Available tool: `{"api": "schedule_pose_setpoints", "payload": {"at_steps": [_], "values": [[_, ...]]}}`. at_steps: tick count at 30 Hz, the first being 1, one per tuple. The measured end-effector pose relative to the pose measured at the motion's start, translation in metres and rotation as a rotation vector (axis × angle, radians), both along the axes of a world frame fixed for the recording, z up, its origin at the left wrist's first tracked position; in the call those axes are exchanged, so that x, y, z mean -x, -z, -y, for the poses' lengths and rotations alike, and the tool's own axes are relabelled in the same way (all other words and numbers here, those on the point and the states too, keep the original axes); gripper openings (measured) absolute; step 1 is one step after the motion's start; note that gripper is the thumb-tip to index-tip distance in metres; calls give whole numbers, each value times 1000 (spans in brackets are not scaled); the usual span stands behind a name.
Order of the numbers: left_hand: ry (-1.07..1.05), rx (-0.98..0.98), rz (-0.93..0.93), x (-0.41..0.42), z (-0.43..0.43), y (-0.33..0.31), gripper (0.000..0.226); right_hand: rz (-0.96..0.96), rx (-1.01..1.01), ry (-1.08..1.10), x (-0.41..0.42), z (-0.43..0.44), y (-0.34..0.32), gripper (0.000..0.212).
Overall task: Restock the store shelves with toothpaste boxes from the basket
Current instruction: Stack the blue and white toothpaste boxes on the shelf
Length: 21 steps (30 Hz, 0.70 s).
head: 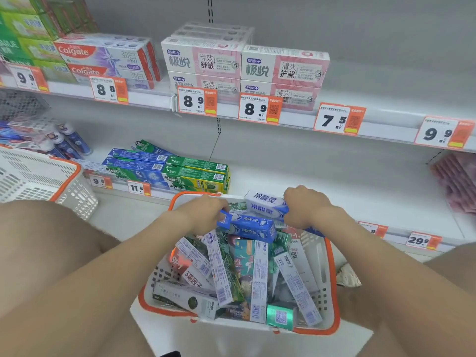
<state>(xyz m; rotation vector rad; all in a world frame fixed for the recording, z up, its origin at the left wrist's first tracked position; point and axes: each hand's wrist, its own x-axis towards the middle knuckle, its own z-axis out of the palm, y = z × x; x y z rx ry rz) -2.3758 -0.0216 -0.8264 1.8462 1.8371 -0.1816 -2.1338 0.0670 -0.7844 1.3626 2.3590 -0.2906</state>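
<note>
Store aisle, white shelves point(334, 181) half bare. Down in the orange-rimmed basket point(331, 269), heaped with toothpaste boxes, the left hand point(203, 212) grips a blue box point(248, 228) and the right hand point(306, 210) clutches a white-and-blue box point(266, 203), both at the far rim. Pink boxes point(283, 67) sit stacked on the shelf above.

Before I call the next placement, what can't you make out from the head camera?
Head view only:
Fingers of left hand on the blue box and right hand on the white box: mostly hidden by the hands' backs.
Basket bottom layer: buried under the top boxes.
Price tag behind the right forearm: partly covered.
Pink packs: blurred, cut by right edge.
Second basket: cut by left edge.
</note>
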Motion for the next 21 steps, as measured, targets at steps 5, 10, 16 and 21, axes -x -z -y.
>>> {"api": "schedule_pose_setpoints", "payload": {"at_steps": [5, 10, 16, 21], "values": [[9, -23, 223, -32, -9, -25, 31, -79, -62, 33, 12, 3, -38, 26], [-163, -86, 468, -56, -29, -57, 29, -145, -28, 139, 10, -3, -81, 21], [-395, -155, 676, -59, -47, -89, 36, -298, -22, 323, -28, -13, -121, 21], [-395, -236, 660, -75, -69, -102, 35, -388, 18, 473, -64, -19, -146, 27]]}}
